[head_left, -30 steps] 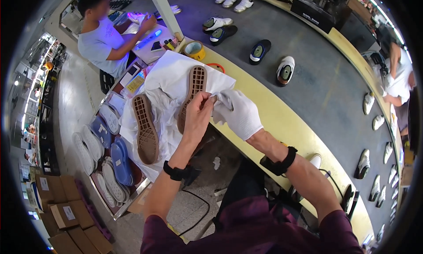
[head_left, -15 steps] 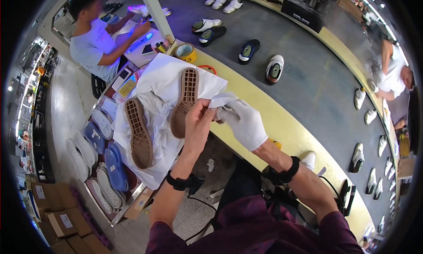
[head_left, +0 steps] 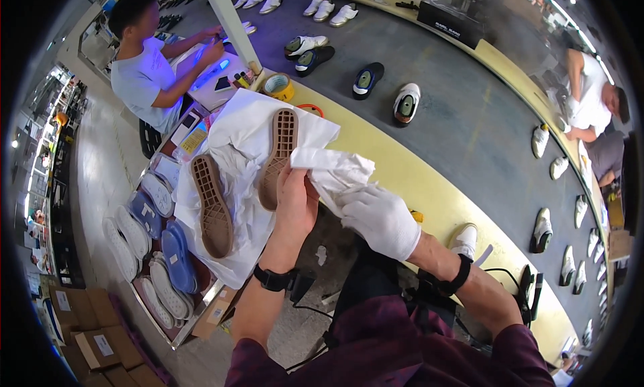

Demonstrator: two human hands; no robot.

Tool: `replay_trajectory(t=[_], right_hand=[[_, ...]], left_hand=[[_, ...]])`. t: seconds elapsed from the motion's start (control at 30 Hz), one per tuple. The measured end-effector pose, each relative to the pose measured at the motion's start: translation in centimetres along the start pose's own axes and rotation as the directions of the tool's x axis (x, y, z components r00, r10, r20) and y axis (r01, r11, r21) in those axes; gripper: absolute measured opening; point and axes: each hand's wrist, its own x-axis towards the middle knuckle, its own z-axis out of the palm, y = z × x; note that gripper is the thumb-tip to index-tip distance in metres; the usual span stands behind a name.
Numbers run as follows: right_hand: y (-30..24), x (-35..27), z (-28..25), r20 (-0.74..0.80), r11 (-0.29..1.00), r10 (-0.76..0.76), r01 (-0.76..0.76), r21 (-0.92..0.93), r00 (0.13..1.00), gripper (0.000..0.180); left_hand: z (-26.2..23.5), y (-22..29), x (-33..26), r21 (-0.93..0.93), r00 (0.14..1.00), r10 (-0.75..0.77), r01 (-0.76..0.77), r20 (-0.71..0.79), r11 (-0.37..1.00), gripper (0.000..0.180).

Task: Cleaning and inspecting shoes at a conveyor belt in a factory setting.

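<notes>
Between my hands is a crumpled white glove, its flat cuff-like edge at the top. My bare left hand pinches that edge between thumb and fingers. On my right hand is a white knitted glove, and its curled fingers grip the lower part of the loose one. Just left of my left hand, a brown shoe sole lies lattice side up on white wrapping paper. A second brown sole rests beside it, farther left. My left hand partly overlaps the paper but holds neither sole.
Blue and white soles fill a tray at the left. A tape roll sits on the yellow bench edge. Beyond runs a grey conveyor with several shoes. Co-workers are at far left and far right. Cardboard boxes stand lower left.
The loose glove has been opened out between my hands, its cuff edge now lifted. My right hand has shifted down and right. The left co-worker has lowered the shoe; the right one has moved.
</notes>
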Motion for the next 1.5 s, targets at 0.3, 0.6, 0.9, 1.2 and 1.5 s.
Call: replay_trajectory(t=[0.3, 0.6, 0.9, 1.2, 1.5], right_hand=[[-1.5, -0.1, -2.0, -0.298, 0.909, 0.275, -0.349, -0.230, 0.914, 0.024], [0.5, -4.6, -3.3, -0.329, 0.864, 0.495, -0.495, 0.091, 0.804, 0.011], [-2.3, -7.6, -6.4, -0.456, 0.749, 0.662, -0.511, 0.422, 0.595, 0.011], [-2.9, -12.9, -8.9, -0.615, 0.745, 0.654, -0.521, 0.418, 0.442, 0.014], [1.2, -19.7, -14.8, -0.666, 0.660, 0.742, -0.262, 0.705, 0.078, 0.022]], left_hand=[[3.7, -2.4, -4.0, 0.254, 0.989, 0.061, -0.094, 0.136, 0.963, 0.013], [4.5, -3.4, -5.6, 0.479, 0.960, 0.087, -0.210, 0.266, 0.852, 0.017], [5.5, -4.1, -6.0, 0.248, 0.979, -0.024, -0.027, 0.201, 0.968, 0.013], [8.0, -6.2, -7.8, 0.425, 0.952, -0.113, -0.019, 0.284, 0.905, 0.019], [7.7, -4.1, -7.5, 0.378, 0.971, -0.101, 0.012, 0.217, 0.926, 0.025]])
